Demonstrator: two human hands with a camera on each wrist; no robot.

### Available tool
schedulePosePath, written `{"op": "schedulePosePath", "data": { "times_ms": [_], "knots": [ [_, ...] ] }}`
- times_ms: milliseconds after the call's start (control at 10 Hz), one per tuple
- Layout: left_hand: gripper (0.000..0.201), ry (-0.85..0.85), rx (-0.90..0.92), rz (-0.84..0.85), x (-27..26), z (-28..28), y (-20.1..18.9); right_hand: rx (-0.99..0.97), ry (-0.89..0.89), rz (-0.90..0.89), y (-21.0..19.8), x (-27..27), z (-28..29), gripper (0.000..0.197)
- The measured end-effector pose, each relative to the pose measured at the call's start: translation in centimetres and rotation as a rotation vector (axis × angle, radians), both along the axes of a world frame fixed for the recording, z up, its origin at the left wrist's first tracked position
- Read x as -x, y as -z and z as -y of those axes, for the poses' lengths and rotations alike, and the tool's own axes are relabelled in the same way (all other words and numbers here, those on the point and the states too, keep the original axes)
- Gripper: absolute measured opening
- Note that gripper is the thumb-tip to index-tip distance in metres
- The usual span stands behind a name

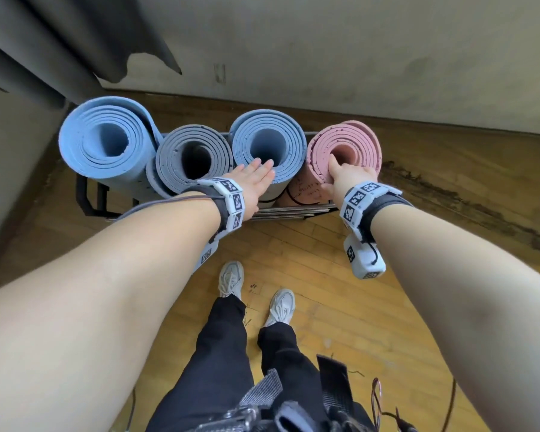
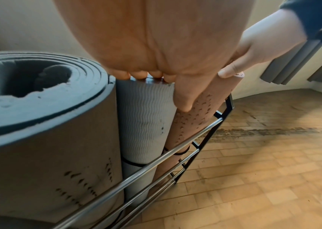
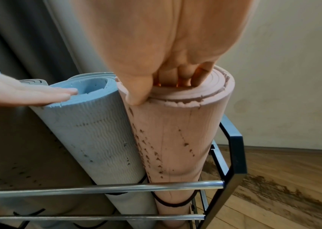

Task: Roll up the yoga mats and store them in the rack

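We have the pink mat (image 1: 345, 151) upright at the rack's (image 3: 236, 155) right end, its long axis vertical beneath our right hand (image 1: 346, 179) pinching its top rim, while our flat left hand (image 1: 256, 179) rests on the neighbouring blue mat (image 1: 268, 145).

Rack (image 1: 287, 210) base hidden behind mats; right hand (image 1: 348, 179) fingers (image 3: 183, 72) partly hidden inside pink mat (image 1: 346, 148) core.

Four rolled mats (image 1: 197, 157) stand side by side in the rack (image 3: 232, 155), on the floor (image 1: 340, 275) before the wall (image 1: 356, 57).
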State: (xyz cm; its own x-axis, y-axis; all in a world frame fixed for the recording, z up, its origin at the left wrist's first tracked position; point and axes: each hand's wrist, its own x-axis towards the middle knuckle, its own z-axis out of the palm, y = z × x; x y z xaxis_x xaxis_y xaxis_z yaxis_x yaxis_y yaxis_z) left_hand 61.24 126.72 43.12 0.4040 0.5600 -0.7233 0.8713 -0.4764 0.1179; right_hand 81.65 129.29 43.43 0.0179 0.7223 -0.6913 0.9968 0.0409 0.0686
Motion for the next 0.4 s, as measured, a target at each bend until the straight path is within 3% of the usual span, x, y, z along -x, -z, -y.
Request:
{"op": "schedulePosePath", "data": {
  "times_ms": [200,400],
  "knots": [
    [0.08,-0.064,-0.063,-0.049,0.7,0.8,-0.5,-0.025,-0.075,0.008,-1.3,0.0,0.5,0.051],
    [0.081,-0.347,-0.22,-0.008,3.1,3.3,-4.3,-0.114,-0.161,-0.026,-6.1,1.1,1.1,0.053]
  ]
}}
